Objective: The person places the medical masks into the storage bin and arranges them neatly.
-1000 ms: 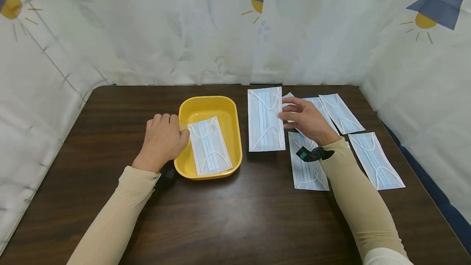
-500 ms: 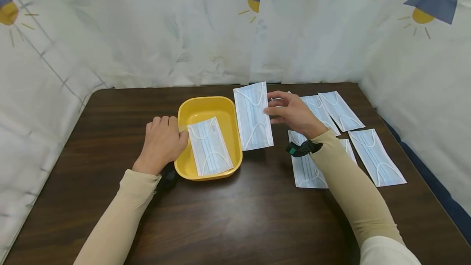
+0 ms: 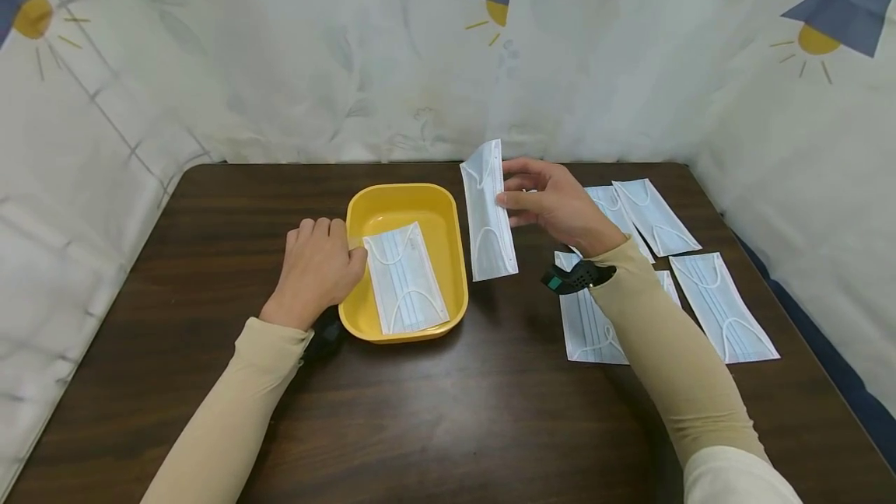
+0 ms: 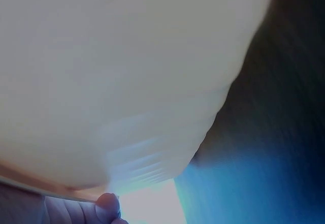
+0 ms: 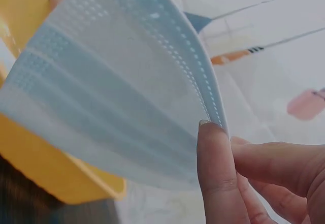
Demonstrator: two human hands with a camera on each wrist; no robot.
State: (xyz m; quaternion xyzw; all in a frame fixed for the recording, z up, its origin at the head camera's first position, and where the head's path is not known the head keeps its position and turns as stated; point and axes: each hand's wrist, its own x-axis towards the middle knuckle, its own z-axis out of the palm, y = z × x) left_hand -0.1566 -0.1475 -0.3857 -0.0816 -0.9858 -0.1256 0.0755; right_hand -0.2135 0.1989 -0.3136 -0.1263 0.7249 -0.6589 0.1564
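Note:
In the head view, a yellow tray (image 3: 458,255) stands on the dark wooden table, with one pale blue face mask (image 3: 406,278) lying in it. My left hand (image 3: 315,271) grips the tray's left rim, the thumb over the edge. Just right of the tray, my right hand (image 3: 553,204) holds another face mask (image 3: 488,212) by its right edge, above the table. The right wrist view shows thumb and finger pinching that mask (image 5: 117,92) along its stitched border, with the yellow tray (image 5: 76,183) behind it. Only a few left fingers (image 4: 104,211) show in the left wrist view.
Several more face masks lie at the table's right, including a far one (image 3: 656,216), a nearer one (image 3: 724,308) and one partly under the right forearm (image 3: 591,329). A white printed curtain (image 3: 392,61) rises behind the table (image 3: 434,426).
My right hand has carried its mask leftward toward the tray, then raised and turned it so it looks narrower. The left hand stays on the tray rim.

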